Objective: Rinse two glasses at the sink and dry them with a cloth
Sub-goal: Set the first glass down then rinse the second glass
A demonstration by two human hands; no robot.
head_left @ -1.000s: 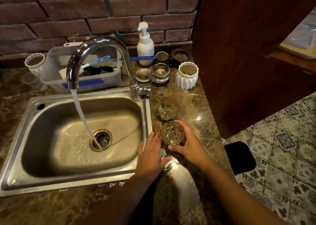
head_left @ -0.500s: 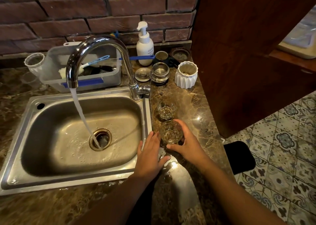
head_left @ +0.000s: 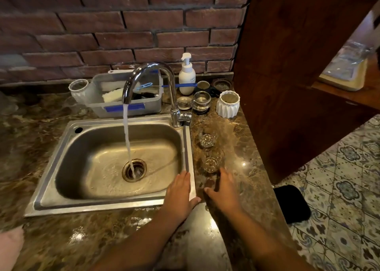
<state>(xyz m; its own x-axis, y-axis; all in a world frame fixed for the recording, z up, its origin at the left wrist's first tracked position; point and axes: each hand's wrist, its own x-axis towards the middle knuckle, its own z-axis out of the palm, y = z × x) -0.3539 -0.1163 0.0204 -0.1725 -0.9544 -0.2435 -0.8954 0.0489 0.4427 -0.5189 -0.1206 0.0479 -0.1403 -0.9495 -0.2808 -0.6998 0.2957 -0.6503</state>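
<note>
Glasses (head_left: pixel 207 140) faint, blurry against dark marble counter (head_left: pixel 249 153).

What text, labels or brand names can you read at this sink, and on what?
White pump soap bottle: small print on its front, too small and blurred to read.
Blue tape strip on the grey plastic tub: no lettering visible.
Nothing else shows any text.

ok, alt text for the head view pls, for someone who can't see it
Both hands lie open and hold nothing: left hand on the right rim of the steel sink, right hand on the marble counter just short of the nearer glass, with the farther glass behind it. The tap runs into the sink.
</note>
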